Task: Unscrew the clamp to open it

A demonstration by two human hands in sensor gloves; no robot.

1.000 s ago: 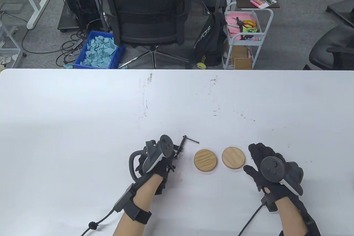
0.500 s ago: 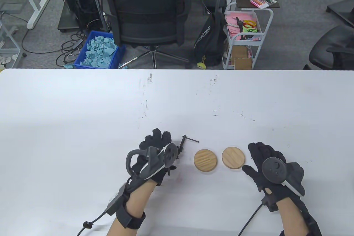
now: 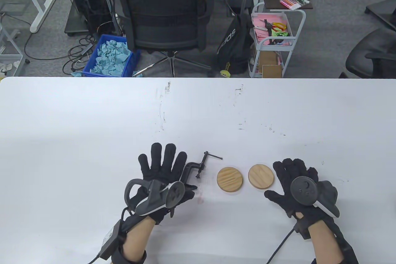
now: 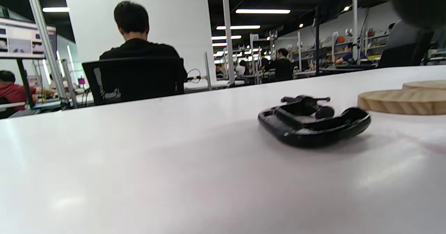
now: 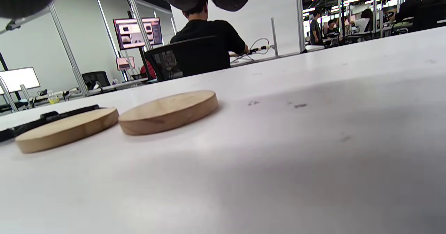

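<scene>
Your white table (image 3: 92, 121) is smooth and scuffed, facing a black mesh office chair (image 3: 164, 13). The black metal C-clamp (image 3: 195, 169) lies flat beside two round wooden discs (image 3: 230, 179). Your left hand (image 3: 164, 174) and right hand (image 3: 297, 183) rest spread, holding nothing

Overhead table view; both wrist views low, skimming the table (image 3: 92, 115) (shared).

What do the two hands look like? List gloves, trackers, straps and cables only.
Both the left hand and the right hand wear black fabric gloves. Each carries a dark grey and white controller-like tracker on its back. Black wrist straps hold small black boxes with black cables trailing off. Forearms are bare.
</scene>
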